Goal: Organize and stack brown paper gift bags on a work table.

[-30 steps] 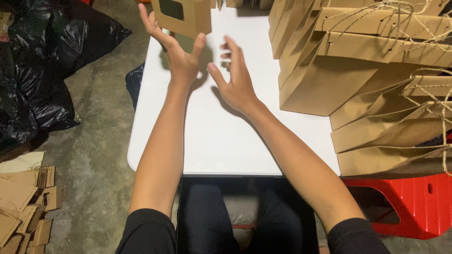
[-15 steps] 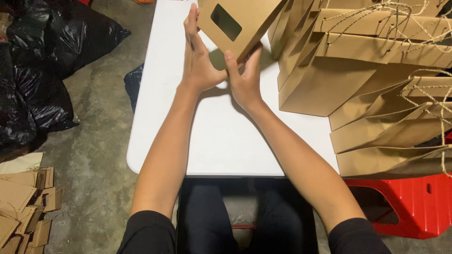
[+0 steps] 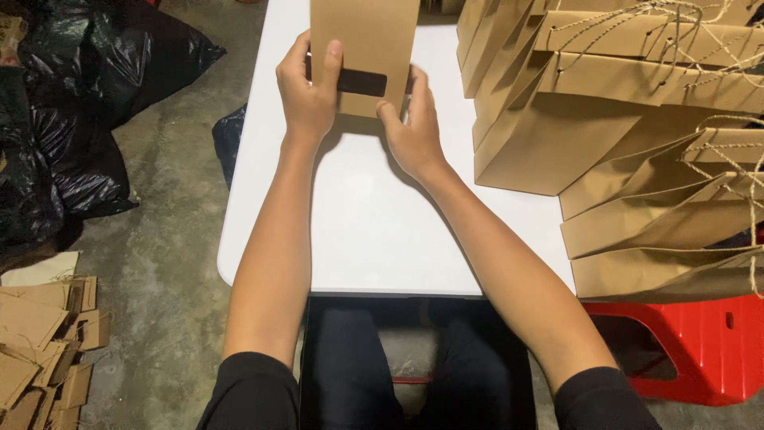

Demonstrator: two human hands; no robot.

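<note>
Both hands hold one flat brown paper bag (image 3: 364, 40) with a dark rectangular window, upright over the far middle of the white counter (image 3: 374, 231). The left hand (image 3: 306, 95) is closed on the bag's left edge, its grip tight, thumb lying across the front face beside the window. The right hand (image 3: 412, 127) grips the lower right corner, fingers curled behind the panel and thumb at the bottom edge; its grip is likewise closed on the bag.

Change since half a second ago: the bag was then tilted, its window face slanting to the right, with both hands pressed under its lower edge. It now stands squared and vertical, nearer the person, and the left hand has shifted up onto the side of the bag. A full second ago the hands were open and spread below the bag, barely in contact.

To the right, a stack of finished paper bags (image 3: 637, 127) with twine handles lies on the counter, unchanged. A red plastic stool (image 3: 692, 350) sits near right below the stack. Black plastic sacks (image 3: 72, 119) lie on the floor at far left; flattened cardboard pieces (image 3: 40, 334) lie at near left.
</note>
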